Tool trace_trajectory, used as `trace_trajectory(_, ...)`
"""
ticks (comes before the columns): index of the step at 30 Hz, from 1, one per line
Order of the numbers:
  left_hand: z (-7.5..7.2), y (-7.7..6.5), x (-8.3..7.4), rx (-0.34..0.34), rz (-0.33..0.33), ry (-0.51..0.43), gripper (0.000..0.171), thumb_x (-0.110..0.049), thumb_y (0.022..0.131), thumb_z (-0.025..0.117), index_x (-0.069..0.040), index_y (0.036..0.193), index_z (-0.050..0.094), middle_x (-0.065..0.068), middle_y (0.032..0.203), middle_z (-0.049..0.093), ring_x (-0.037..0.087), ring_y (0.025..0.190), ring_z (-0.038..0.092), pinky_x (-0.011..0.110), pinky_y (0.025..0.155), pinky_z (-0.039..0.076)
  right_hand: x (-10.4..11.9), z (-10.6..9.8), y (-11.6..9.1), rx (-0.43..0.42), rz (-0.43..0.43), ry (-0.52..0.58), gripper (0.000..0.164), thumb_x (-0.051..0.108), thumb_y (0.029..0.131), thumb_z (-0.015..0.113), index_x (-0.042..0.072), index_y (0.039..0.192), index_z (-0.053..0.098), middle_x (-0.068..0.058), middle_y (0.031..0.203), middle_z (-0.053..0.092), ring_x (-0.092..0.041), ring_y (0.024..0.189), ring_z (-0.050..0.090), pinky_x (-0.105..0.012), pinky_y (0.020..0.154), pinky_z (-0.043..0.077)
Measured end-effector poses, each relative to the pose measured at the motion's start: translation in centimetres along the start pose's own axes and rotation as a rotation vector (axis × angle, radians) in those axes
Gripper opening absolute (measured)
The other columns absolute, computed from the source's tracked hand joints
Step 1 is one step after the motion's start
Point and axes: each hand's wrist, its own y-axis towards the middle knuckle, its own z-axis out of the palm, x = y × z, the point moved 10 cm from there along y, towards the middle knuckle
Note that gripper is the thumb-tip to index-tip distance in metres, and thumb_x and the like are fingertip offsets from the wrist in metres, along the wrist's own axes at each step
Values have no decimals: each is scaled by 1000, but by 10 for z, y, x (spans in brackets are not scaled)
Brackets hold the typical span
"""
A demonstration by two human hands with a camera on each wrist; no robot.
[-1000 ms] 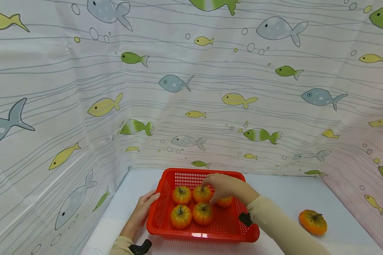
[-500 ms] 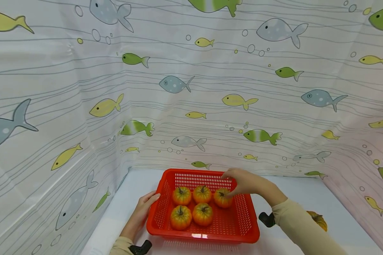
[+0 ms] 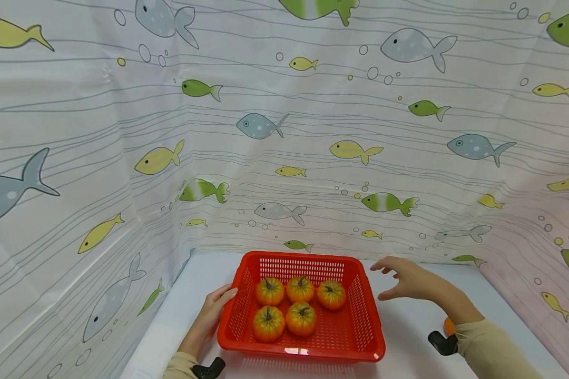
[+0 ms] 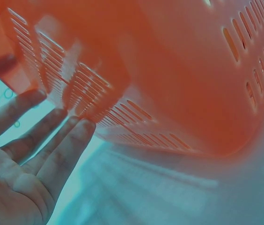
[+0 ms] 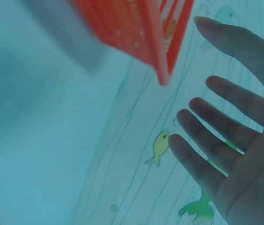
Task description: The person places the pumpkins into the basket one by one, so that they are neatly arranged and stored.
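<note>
Several small orange pumpkins (image 3: 301, 319) with dark stems sit inside a red plastic basket (image 3: 303, 347) with slotted walls. My left hand (image 3: 207, 316) rests at the basket's left rim. In the left wrist view, its nearly straight fingers (image 4: 69, 145) touch the slotted outer wall; the thumb is mostly cut off. To the right of the basket, my right hand (image 3: 410, 281) hovers with nothing in it, its fingers spread apart from the thumb. Another pumpkin (image 3: 449, 326) lies on the table at the right, mostly hidden behind the right forearm.
A white tabletop (image 3: 408, 326) lies under the basket. A fish-patterned curtain (image 3: 313, 184) encloses it at the back and sides. Each wrist carries a black camera mount (image 3: 443, 343). In the right wrist view, the basket's corner (image 5: 162, 70) hangs near the thumb.
My right hand has moved right from above the pumpkins to outside the basket. Its forearm now covers most of the loose pumpkin. The left hand and basket have stayed in place.
</note>
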Motion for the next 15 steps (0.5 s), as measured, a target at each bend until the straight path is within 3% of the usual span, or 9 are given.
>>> trace_trajectory(8,-1,1,-1,-20,9,-2,48,-26,105,57,3,144,56,11,123,72,12,98,71,28,83,62,-54,-7,-36,-56,67,45,68,38,76,91,9,131,65,-13,132,66,-38,120,60,-57,97,57)
trace_trajectory(15,-1,0,2,-16,2,-8,49,-26,105,58,2,144,55,14,125,71,12,99,71,27,84,61,-109,-3,-71,-109,193,-12,68,43,79,87,10,133,64,-25,140,60,-52,127,52,-73,97,47)
